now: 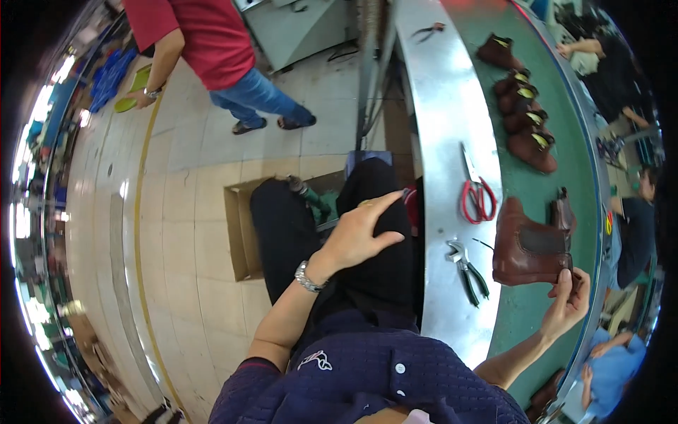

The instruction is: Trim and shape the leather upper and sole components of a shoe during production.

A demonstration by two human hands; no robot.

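Brown leather fills the right of the view: an ankle boot (531,249) lies on its side on the green belt (526,191) of the table, and the right hand (567,304) pinches its near edge between thumb and fingers, likely to steady it or turn it for a look. Over the lap the left hand (358,237) hangs loose with fingers spread, grasping nothing, a watch (308,277) at the wrist. On the steel rim (445,127) of the table, within easy reach, lie red-handled scissors (477,191) and green-handled pliers (467,268), parked just beside the boot where either hand could snatch them. Further along the belt, a row of more brown boots (524,113) waits, toes pointing the same way. On the tiled floor, a person in a red shirt (201,32) stands well apart.
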